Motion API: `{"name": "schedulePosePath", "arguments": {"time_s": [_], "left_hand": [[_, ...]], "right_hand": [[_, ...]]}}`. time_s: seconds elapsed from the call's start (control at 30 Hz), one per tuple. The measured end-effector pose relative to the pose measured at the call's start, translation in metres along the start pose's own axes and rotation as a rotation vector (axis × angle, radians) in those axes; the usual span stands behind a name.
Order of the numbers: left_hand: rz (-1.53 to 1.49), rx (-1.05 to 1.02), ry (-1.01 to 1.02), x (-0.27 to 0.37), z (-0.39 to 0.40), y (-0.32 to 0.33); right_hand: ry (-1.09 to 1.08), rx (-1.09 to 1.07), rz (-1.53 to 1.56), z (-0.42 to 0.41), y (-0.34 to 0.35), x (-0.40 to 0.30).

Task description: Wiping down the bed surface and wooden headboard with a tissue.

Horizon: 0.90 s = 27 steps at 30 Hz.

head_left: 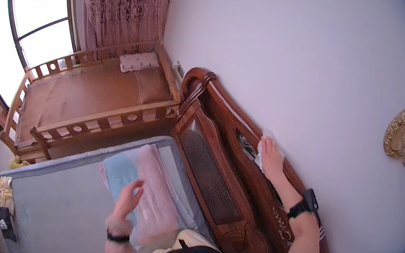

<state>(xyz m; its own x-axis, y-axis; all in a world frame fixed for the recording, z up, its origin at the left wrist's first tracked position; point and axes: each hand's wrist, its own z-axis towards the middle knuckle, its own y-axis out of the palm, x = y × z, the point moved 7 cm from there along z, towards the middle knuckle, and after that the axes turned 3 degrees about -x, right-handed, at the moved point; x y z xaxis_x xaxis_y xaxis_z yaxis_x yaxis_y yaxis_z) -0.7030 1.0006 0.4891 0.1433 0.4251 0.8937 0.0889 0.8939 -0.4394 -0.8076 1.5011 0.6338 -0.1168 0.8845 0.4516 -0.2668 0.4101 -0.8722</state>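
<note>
My right hand (271,159) presses a white cloth or wipe (259,158) on the top rail of a carved dark wooden headboard (225,130). The wrist above it wears a black watch. My left hand (129,198) hangs over the bed with its fingers loosely apart and nothing between them. Beneath it lies a folded pink and light blue quilt (155,194) on a large mattress (58,199) with a grey cover. A black band and a pink fluffy cuff are on my left wrist.
A small wooden bed with slatted rails (110,116) stands beyond the mattress, a pillow (139,62) on it. Behind are a pink curtain (127,1) and a window. A gold ornate wall ornament (402,132) hangs at right. Folded cloths (6,193) lie on the mattress's left edge.
</note>
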Motion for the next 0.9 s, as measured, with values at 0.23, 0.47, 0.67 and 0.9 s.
{"name": "schedulePosePath", "arguments": {"time_s": [0.23, 0.47, 0.67, 0.9], "left_hand": [[-0.031, -0.445, 0.44, 0.132, 0.107, 0.178], [0.003, -0.461, 0.571, 0.14, 0.111, 0.291], [-0.186, -0.454, 0.245, 0.113, 0.129, 0.302], [0.054, -0.373, 0.196, 0.062, 0.128, 0.284]], "right_hand": [[0.284, -0.064, 0.081, -0.2, -0.059, 0.057], [0.393, 0.069, 0.237, -0.293, -0.082, 0.075], [0.273, -0.042, 0.971, -0.237, 0.03, -0.025], [-0.103, -0.192, 0.461, -0.221, 0.169, -0.093]]}}
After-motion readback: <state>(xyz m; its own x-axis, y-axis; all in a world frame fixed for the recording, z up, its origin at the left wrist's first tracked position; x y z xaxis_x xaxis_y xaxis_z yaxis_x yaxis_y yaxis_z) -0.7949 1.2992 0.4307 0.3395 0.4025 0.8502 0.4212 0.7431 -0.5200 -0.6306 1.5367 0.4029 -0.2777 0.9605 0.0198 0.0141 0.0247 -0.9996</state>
